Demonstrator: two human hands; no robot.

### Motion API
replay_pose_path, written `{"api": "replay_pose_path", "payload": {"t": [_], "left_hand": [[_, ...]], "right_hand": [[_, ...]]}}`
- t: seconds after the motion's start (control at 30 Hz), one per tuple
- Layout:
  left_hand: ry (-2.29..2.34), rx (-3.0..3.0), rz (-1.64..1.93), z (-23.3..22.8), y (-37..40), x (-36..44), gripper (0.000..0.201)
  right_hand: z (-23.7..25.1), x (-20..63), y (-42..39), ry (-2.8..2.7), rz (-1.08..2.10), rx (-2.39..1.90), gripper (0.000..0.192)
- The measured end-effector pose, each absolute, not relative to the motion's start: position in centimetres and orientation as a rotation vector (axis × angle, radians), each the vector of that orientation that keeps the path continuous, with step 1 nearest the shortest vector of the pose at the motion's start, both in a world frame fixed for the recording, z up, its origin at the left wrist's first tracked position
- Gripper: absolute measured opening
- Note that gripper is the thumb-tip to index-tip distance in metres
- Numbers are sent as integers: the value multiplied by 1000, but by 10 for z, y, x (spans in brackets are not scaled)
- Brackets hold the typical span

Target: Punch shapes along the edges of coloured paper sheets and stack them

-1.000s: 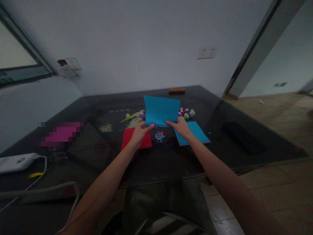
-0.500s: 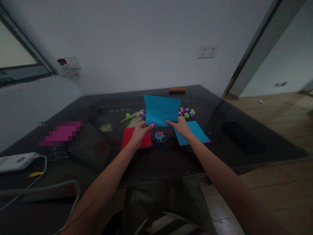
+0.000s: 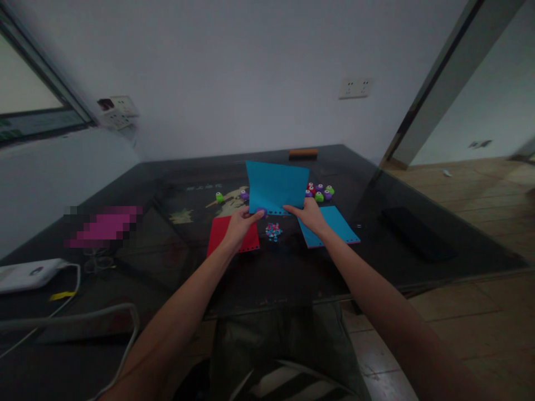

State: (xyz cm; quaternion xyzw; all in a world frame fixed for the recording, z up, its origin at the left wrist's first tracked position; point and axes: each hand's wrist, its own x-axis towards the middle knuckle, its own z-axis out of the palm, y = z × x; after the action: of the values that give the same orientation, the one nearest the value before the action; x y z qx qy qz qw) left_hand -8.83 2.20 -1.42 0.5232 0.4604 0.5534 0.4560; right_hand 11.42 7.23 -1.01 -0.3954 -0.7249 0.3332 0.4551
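while both arms reach forward over the dark glass-topped table [image 3: 418, 239], the left hand [image 3: 239, 224] and the right hand [image 3: 310, 215] hold a bright blue sheet of paper [image 3: 276, 186] tilted up off the surface, its lower edge lined with a row of small punched holes. the left hand's fingers are closed on a small purple paper punch [image 3: 261, 212] set at the sheet's lower left edge, thumb on top. the right hand pinches the lower right edge of the sheet between thumb and fingers. just below the sheet, between the two hands, lies a little heap of coloured paper cut-outs [image 3: 273, 231]. a red sheet of paper [image 3: 251, 240] lies flat under the left wrist, and a second blue sheet [image 3: 337, 223] lies flat under the right wrist. behind the right hand sits a cluster of small purple, red and green punches [image 3: 320, 192]; a lone green punch [image 3: 219, 197] stands to the left of the raised sheet. a white device with a cable [image 3: 29, 274] rests at the table's near left.
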Motion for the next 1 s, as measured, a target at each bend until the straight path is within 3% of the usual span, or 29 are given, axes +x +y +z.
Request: {"api": "replay_pose_path", "payload": {"t": [1.0], "left_hand": [[1114, 1260, 1373, -15, 22, -81, 33]], "right_hand": [[-7, 118, 75, -1794, 796, -941, 27]]}}
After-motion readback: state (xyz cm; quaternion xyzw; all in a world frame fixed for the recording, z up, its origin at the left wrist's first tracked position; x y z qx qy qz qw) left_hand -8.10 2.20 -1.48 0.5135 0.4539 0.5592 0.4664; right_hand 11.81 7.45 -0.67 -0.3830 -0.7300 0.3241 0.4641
